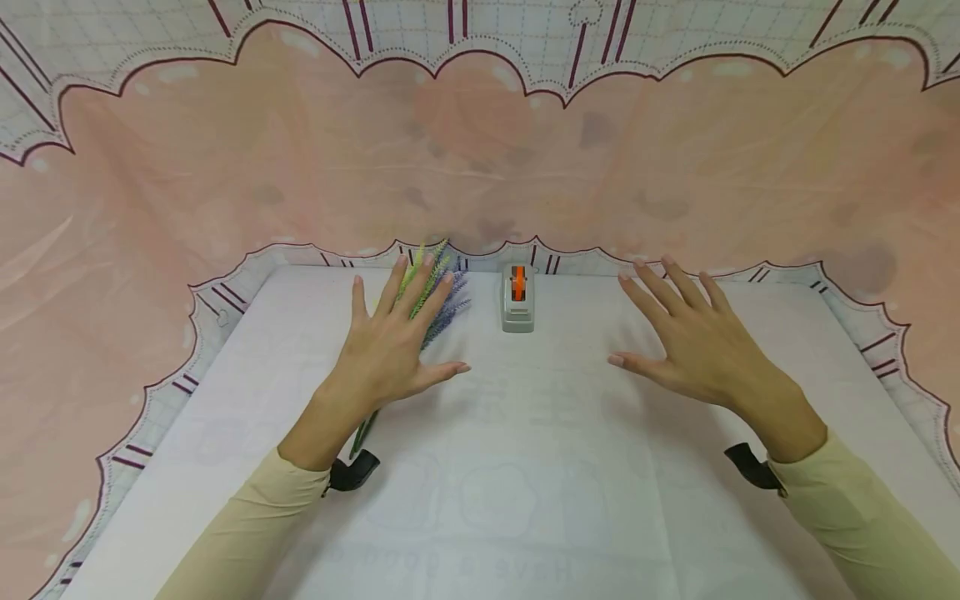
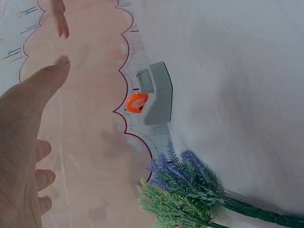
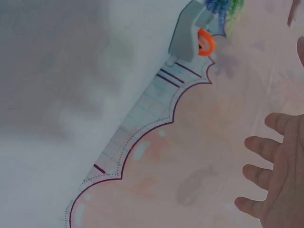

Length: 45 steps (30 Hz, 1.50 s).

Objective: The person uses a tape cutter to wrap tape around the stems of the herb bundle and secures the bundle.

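Flowers (image 1: 448, 317) slant beneath the nearer left hand (image 1: 388, 354), stems (image 1: 363, 435) toward frame's lower left; right hand (image 1: 701, 350) apart; all fingers (image 1: 413, 290) spread, empty.

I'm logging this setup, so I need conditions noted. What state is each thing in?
Bare left hand: open, fingers spread, holding nothing
Bare right hand: open, fingers spread, holding nothing
Grey boxy tape dispenser: upright, not held
Round orange ring: seated in the dispenser
Purple and yellow-green artificial sprigs: lying down, not held
White sheet-like table covering: spread out, faintly creased
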Tool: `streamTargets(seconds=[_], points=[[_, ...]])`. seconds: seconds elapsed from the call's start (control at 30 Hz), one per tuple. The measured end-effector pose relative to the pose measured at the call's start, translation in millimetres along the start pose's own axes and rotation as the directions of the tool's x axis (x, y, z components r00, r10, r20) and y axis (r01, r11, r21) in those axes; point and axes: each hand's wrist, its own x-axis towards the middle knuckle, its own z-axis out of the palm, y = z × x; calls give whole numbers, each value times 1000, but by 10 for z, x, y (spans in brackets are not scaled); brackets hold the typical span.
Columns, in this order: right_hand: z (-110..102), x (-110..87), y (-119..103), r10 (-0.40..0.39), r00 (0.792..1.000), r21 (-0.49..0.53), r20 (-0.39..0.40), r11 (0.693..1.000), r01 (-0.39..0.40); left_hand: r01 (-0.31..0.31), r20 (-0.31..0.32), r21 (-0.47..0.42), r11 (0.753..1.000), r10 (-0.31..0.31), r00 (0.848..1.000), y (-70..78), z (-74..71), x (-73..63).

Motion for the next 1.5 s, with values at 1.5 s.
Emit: streamTargets(seconds=[1.5], points=[[69, 330, -84, 10, 1000, 103, 28, 995, -13, -47, -37, -135, 990, 43, 998, 31, 202, 317]])
